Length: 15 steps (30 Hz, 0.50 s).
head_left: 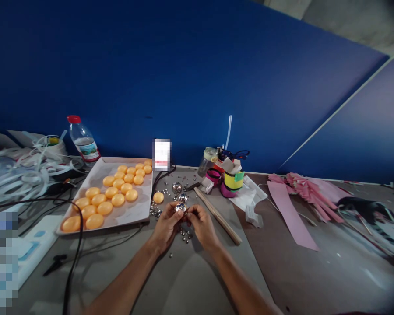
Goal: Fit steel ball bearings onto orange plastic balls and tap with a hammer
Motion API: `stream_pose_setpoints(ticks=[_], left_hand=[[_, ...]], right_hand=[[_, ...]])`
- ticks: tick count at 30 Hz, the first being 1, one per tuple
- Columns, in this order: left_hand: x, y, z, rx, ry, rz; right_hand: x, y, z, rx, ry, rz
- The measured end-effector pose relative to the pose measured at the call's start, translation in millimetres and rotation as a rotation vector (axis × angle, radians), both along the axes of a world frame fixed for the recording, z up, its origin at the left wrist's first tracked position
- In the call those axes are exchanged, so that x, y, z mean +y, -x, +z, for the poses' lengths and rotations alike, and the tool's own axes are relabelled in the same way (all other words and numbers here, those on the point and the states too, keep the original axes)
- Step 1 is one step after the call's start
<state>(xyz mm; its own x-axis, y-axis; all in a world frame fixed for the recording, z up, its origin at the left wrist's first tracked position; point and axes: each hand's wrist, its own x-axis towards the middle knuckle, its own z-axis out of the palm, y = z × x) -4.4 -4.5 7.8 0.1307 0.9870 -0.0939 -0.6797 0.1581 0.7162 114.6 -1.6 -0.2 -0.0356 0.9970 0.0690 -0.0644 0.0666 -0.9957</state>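
Near the middle of the desk my left hand [166,224] is closed around a shiny silver ball [180,207], its thumb at the front. My right hand [201,224] meets it from the right, fingertips pinched together at the ball's side. Whatever sits in that pinch is too small to make out. Just beyond the hands lie other silver balls [177,187], and a single orange ball [158,197] rests to the left of them. Small round silver beads [185,236] are scattered below and around my fingers.
Left stands a white tray [140,211] with several orange balls, a bottle [86,144] behind it. A wooden stick [218,216] lies right of my hands. Beyond are a yellow-and-purple container [232,183] and a clear jar [207,162]. Pink ribbon [290,218] lies far right; a black cable [77,253] arches at left.
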Motion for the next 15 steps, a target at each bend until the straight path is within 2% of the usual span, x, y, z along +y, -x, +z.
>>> stream_pose_setpoints(ticks=[4, 8, 11, 15], left_hand=[[0, -1, -2.8, -0.001, -0.008, -0.009], [2, 5, -3.3, -0.066, 0.024, -0.070], [6, 13, 1.9, -0.126, 0.097, -0.068], [8, 19, 8.6, -0.196, 0.094, -0.073]], right_hand=[[1, 1, 1.0, -0.002, 0.033, -0.020], [8, -17, 2.3, 0.010, 0.027, 0.042], [17, -37, 0.7, -0.227, -0.032, -0.020], [25, -50, -5.4, -0.502, -0.165, -0.039]])
